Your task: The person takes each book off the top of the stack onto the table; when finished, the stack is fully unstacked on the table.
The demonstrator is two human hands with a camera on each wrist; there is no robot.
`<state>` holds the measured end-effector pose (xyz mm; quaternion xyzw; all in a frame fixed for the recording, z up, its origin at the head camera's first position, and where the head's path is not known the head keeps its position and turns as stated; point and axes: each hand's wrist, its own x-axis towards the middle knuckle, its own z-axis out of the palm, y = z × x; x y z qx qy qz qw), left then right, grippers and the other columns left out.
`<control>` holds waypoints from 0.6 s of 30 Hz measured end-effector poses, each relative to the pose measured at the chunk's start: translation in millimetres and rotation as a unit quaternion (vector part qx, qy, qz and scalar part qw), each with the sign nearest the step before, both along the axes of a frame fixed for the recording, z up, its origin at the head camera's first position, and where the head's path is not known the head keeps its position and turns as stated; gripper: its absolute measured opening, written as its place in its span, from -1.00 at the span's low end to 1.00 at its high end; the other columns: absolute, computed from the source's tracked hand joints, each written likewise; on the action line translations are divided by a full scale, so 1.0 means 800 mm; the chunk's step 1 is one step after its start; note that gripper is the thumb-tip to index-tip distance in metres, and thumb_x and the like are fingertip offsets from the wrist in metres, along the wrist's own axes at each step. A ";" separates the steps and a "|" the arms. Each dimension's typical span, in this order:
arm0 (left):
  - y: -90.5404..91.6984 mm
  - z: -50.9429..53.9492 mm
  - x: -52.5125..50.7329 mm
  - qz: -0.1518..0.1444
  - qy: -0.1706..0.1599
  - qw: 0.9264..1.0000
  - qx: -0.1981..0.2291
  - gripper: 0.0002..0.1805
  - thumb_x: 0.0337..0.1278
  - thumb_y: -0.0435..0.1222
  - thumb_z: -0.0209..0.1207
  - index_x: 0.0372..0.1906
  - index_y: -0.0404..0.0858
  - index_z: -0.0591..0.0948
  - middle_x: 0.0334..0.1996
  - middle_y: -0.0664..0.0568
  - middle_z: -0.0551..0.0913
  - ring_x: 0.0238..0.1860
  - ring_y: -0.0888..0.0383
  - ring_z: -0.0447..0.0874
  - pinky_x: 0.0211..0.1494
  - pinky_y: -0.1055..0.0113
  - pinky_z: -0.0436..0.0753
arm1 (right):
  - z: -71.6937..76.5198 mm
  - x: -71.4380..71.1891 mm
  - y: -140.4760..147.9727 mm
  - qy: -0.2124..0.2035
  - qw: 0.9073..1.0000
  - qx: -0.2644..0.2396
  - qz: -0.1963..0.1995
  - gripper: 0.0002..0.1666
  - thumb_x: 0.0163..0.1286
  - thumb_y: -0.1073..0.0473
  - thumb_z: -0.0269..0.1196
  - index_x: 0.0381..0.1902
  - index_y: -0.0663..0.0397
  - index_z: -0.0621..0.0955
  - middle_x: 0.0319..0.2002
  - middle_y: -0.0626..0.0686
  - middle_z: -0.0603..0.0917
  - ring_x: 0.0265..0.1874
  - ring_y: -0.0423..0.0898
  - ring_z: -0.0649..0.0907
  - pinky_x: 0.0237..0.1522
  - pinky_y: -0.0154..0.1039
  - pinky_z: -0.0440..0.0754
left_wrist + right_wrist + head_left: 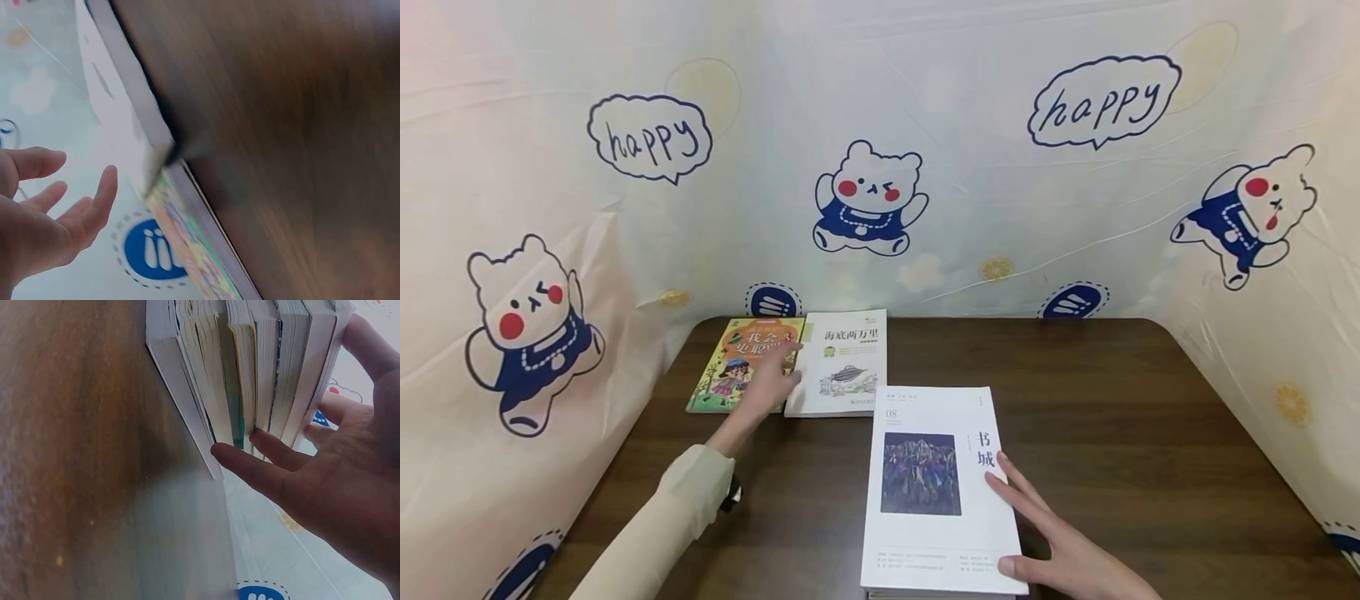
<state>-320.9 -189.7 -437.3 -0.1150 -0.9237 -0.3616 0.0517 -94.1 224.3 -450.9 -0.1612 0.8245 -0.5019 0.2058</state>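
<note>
My left hand (769, 379) hovers over a colourful children's book (718, 392) and the white paperback (850, 358) beside it, fingers spread. In the left wrist view that hand (56, 219) stands apart from both books with nothing in its fingers. A thick stack of books (256, 375) lies nearer the front, topped by a white book with a dark picture (921, 533). Against the stack's right side rests my right hand (1056, 542), fingers extended. The right wrist view shows its fingertips touching the page edges and the top book's edge.
The dark wooden table (1112, 400) reaches back to a patterned cloth (955, 208) with cartoon bears. That cloth also hangs on the left and right. The two flat books lie side by side near the table's back left edge.
</note>
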 end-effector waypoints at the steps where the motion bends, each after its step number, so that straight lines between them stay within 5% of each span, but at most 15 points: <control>1: 0.003 0.002 0.007 -0.004 0.003 1.000 0.006 -0.48 0.15 -0.51 0.13 0.26 -0.45 0.41 0.24 -0.38 0.38 0.06 -0.29 0.52 0.07 -0.10 0.52 | 0.000 0.000 0.000 0.001 1.000 0.001 0.000 -0.02 0.33 0.01 0.24 0.53 -0.45 -0.04 0.51 -0.26 -0.39 0.46 0.17 -0.19 0.16 0.55 0.00; 11: 0.032 0.026 0.080 -0.070 0.032 0.996 0.035 -0.41 0.12 -0.48 0.21 0.30 -0.29 0.40 0.26 -0.26 0.37 0.11 -0.22 0.50 -0.09 0.03 0.65 | 0.001 0.001 -0.002 -0.012 1.000 -0.001 -0.003 -0.03 0.34 0.01 0.23 0.52 -0.49 -0.05 0.51 -0.26 -0.39 0.46 0.23 -0.21 0.15 0.57 0.00; 18: 0.044 0.051 0.122 -0.106 0.011 0.993 0.056 -0.32 0.16 -0.42 0.23 0.39 -0.15 0.30 0.35 -0.17 0.27 0.22 -0.16 0.40 -0.02 0.08 0.64 | -0.001 0.001 -0.002 -0.004 1.000 0.000 -0.004 -0.04 0.35 0.02 0.22 0.53 -0.46 -0.05 0.52 -0.23 -0.38 0.46 0.23 -0.19 0.14 0.57 0.02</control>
